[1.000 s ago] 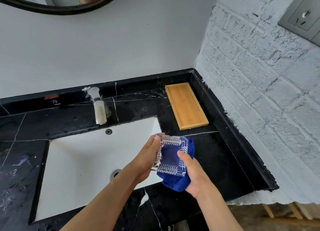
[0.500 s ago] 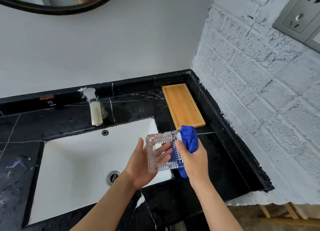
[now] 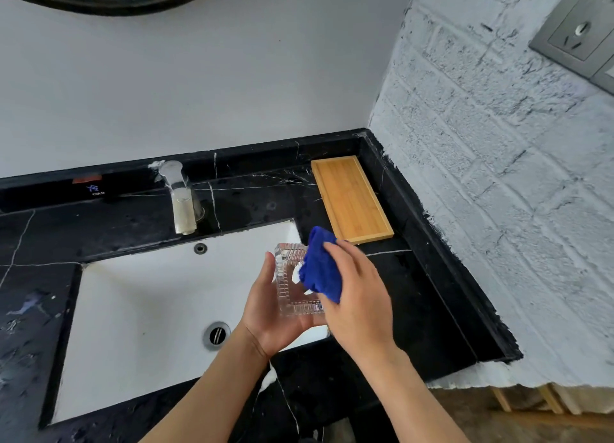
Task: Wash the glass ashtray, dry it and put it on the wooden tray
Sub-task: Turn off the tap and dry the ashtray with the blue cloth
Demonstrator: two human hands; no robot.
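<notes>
Left hand (image 3: 265, 313) cups the glass ashtray (image 3: 292, 283) hollow-up; right hand (image 3: 355, 293) presses a bunched blue cloth (image 3: 320, 269) inside.

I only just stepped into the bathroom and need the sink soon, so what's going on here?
A person is drying a glass ashtray over the white sink. The left hand cradles it from below while the right hand presses a blue cloth into it. The wooden tray on the black counter holds nothing yet, and no water runs from the faucet.
</notes>
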